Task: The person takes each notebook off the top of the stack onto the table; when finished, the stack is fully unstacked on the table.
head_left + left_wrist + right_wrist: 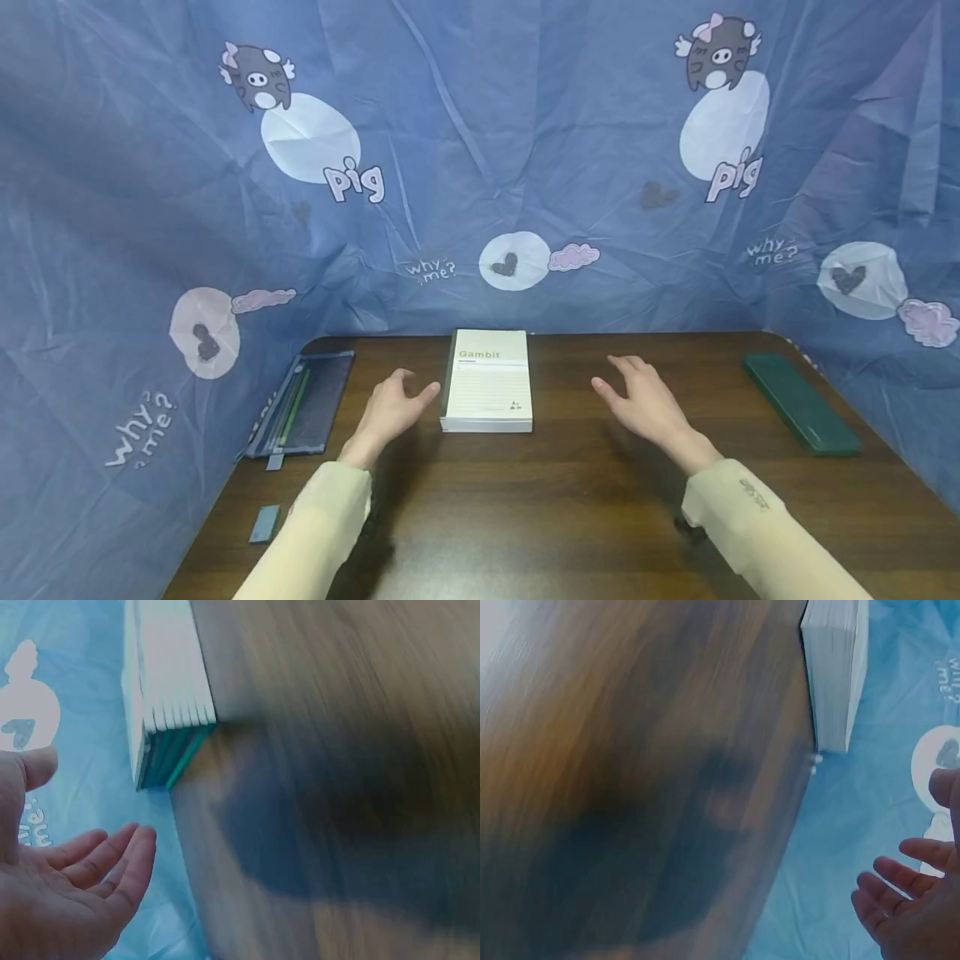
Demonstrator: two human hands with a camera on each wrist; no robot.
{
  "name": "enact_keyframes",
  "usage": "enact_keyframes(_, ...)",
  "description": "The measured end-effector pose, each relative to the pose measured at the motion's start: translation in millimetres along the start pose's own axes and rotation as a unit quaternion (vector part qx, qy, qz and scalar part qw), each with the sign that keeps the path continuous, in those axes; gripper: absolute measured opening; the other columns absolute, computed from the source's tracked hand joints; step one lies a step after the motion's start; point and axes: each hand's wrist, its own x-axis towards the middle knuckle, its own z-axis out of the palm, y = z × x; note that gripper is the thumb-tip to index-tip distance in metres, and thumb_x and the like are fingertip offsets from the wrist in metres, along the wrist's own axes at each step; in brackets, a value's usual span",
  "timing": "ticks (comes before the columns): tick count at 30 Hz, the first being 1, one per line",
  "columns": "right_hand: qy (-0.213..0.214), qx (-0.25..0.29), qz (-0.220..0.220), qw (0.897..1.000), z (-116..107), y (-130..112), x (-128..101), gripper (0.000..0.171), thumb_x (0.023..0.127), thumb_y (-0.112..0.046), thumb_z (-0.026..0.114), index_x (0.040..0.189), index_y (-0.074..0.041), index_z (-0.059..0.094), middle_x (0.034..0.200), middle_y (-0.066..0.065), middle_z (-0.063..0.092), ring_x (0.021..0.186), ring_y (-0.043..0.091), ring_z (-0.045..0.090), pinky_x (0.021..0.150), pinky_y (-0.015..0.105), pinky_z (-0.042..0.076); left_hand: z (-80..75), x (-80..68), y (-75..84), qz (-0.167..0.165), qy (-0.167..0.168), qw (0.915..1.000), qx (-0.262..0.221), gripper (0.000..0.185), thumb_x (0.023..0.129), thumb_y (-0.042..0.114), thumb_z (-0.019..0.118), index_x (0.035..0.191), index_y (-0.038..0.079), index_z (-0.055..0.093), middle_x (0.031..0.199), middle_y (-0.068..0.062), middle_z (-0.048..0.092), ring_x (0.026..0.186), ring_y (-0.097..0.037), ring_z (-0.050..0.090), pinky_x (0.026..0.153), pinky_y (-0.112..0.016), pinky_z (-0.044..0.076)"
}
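Note:
A thick white book [488, 382] titled "Gambit" lies flat on the dark wooden table [570, 508], its green spine to the left. My left hand [392, 406] hovers just left of it, fingers relaxed, holding nothing. To the book's right my right hand [643, 401] floats a little farther off, also relaxed and holding nothing. The left wrist view shows the book [169, 690] beyond my bare left palm [67, 885]. In the blurred right wrist view the book's page edge [836, 671] lies past my right fingers [904, 889].
A dark mesh pencil pouch [300, 406] with pens lies at the table's left edge, and a small grey eraser-like block [264, 523] sits nearer me. A dark green flat case [799, 402] lies at the right. Blue printed cloth [480, 167] walls the table on three sides.

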Motion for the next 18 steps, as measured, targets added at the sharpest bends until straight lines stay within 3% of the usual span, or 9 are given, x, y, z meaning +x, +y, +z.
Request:
enact_keyframes(7, -0.017, 0.128, 0.044, 0.991, 26.5, -18.7, 8.5, 0.050, 0.103, -0.032, 0.056, 0.134, 0.007, 0.054, 0.128, 0.025, 0.059, 0.114, 0.039, 0.057, 0.094, 0.053, 0.047, 7.9, 2.9, 4.3, -0.064, -0.001, 0.9959, -0.065, 0.047, 0.094, 0.033, 0.068, 0.121, -0.005, 0.063, 0.106, -0.019, 0.069, 0.093, -0.031, 0.067, 0.082, -0.046, 0.052)
enact_keyframes(12, -0.035, 0.193, 0.115, 0.974, 50.4, -29.9, 11.0, 0.045, 0.102, -0.030, 0.056, 0.132, 0.003, 0.058, 0.125, 0.020, 0.063, 0.113, 0.034, 0.059, 0.092, 0.049, 0.049, 16.9, 1.7, 3.3, -0.066, 0.012, 0.9954, -0.067, 0.038, 0.092, 0.027, 0.070, 0.111, -0.005, 0.067, 0.099, -0.017, 0.070, 0.088, -0.029, 0.066, 0.079, -0.045, 0.053)
enact_keyframes(18, -0.058, 0.289, 0.188, 0.937, 74.7, -42.7, 12.0, 0.041, 0.102, -0.025, 0.056, 0.132, 0.003, 0.058, 0.124, 0.020, 0.063, 0.108, 0.032, 0.064, 0.092, 0.045, 0.052, 31.2, -0.1, 3.3, -0.050, 0.027, 0.9968, -0.056, 0.028, 0.090, 0.021, 0.072, 0.099, -0.005, 0.070, 0.085, -0.013, 0.071, 0.076, -0.024, 0.066, 0.070, -0.041, 0.053)
